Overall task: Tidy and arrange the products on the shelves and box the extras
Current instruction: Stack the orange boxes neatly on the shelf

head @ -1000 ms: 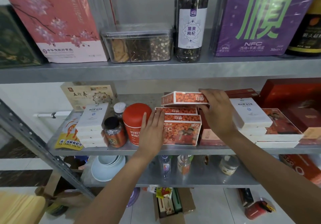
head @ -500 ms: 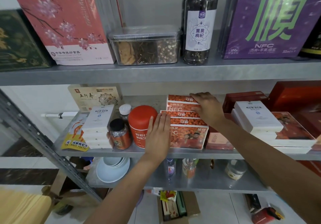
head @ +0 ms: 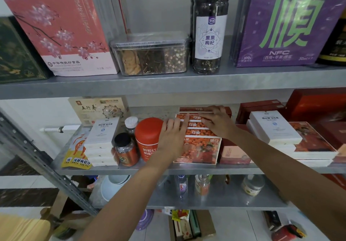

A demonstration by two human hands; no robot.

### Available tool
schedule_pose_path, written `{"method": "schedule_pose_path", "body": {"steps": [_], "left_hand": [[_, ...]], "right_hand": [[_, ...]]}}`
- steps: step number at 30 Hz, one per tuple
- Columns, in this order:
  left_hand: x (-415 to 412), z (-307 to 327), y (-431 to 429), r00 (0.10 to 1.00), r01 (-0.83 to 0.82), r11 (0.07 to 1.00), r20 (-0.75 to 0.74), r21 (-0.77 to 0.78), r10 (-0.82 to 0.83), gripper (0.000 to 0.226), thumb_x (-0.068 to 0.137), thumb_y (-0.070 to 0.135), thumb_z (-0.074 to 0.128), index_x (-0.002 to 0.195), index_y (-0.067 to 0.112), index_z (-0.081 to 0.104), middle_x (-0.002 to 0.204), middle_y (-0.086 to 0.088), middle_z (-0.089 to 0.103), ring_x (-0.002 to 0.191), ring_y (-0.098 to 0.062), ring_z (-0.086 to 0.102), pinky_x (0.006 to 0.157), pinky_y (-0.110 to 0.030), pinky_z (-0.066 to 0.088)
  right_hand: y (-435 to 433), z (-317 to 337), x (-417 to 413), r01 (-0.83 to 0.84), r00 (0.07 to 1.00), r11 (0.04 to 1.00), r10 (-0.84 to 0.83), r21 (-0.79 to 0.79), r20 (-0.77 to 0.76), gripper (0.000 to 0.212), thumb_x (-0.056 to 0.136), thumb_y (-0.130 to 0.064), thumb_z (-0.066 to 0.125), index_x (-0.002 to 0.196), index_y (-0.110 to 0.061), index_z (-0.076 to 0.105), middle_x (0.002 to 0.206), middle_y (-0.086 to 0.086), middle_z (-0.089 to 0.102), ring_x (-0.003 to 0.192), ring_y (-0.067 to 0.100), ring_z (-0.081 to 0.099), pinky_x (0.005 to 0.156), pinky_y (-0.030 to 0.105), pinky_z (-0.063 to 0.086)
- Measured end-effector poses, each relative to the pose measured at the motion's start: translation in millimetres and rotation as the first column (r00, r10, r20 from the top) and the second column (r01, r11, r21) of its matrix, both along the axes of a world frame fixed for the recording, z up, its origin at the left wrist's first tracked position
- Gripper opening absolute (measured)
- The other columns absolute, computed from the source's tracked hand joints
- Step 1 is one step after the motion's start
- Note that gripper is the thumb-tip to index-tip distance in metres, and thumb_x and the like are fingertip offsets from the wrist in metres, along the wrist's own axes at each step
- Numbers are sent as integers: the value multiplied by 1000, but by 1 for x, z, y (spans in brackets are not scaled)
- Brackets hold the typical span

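Orange boxes (head: 199, 148): stacked on the middle shelf (head: 187, 170), beside a red canister (head: 147, 137). Left hand (head: 173, 137) laid flat against the stack's left side, right hand (head: 218, 122) spread on top; nothing gripped. Step judged: stack being squared. Next: edges to be pushed flush.

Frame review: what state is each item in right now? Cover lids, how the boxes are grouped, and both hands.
Left hand: flat, fingers straight on the boxes' left edge.
Right hand: fingers extended, resting on the rear boxes.
Orange boxes: bunched in one block between the hands.
Red canister: upright, lid on.
Tall jar: upright, capped, dark contents.
Clear tub: lidded, three fillings.
Floor carton: open, goods inside.
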State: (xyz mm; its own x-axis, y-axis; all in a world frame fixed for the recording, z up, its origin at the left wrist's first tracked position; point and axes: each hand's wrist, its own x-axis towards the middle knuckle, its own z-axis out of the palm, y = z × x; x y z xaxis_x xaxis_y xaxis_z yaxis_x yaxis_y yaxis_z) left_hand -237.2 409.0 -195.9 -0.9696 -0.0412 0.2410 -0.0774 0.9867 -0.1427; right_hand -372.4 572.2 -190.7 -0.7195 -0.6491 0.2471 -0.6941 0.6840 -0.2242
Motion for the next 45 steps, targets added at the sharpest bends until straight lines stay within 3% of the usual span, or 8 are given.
{"method": "schedule_pose_path", "body": {"steps": [3,5,10,17,24,33,41,45], "left_hand": [[-10,6,-4,998,-4,1000,66,5,4,109,82,71,57,155,10,4,145,-14,25,134,-32,24,115,-46,14],[-13,6,-5,995,-19,999,101,28,16,108,81,71,57,155,10,7,149,-14,21,137,-33,20,116,-47,12],[-14,0,-5,994,9,998,111,70,-17,108,85,66,57,155,6,1,163,-17,-4,150,-32,-5,120,-43,-9],[-18,-5,-7,987,12,991,158,135,-34,106,89,63,54,155,5,-4,163,-17,-5,151,-29,-5,119,-40,-9],[-19,-5,-7,987,10,985,157,170,-37,106,88,59,57,155,5,-4,163,-17,-5,151,-29,-5,119,-39,-7],[-18,-8,-7,989,8,982,142,187,-35,106,88,57,60,155,5,-4,164,-16,-3,151,-29,-4,119,-38,-7],[-17,-4,-6,987,11,984,157,176,-39,109,86,63,58,155,4,-4,164,-16,-2,151,-29,-3,121,-39,-3],[-17,-2,-7,985,-7,974,169,228,-32,115,80,73,53,155,6,-3,164,-16,-5,151,-29,-4,121,-40,-3]], "right_hand": [[7,1,-5,59,997,969,-71,-241,-42,36,98,-12,52,133,-14,60,133,15,53,125,37,37,103,42,32],[15,2,-10,165,980,945,-189,-284,-59,45,95,-1,51,139,-12,53,135,17,51,127,38,38,99,48,42],[26,2,-29,117,990,989,-123,90,62,67,96,-15,58,154,-20,25,159,10,25,145,32,24,115,48,28],[19,0,-37,108,978,994,-113,34,174,56,94,-12,58,147,-14,39,137,19,43,126,36,44,103,42,42],[26,12,-33,193,942,949,-109,-247,318,41,86,-4,69,126,-4,61,126,16,63,115,32,59,99,36,44],[44,28,-16,223,969,869,-149,-441,197,41,83,10,64,120,-6,63,121,14,66,100,34,66,93,38,50],[73,21,34,90,980,823,-174,-561,-99,36,84,14,61,114,-6,65,115,11,65,103,20,60,82,2,35],[85,13,56,95,976,778,-195,-621,-94,23,94,-8,63,116,-14,62,121,4,63,106,-1,49,80,-1,34]]}}
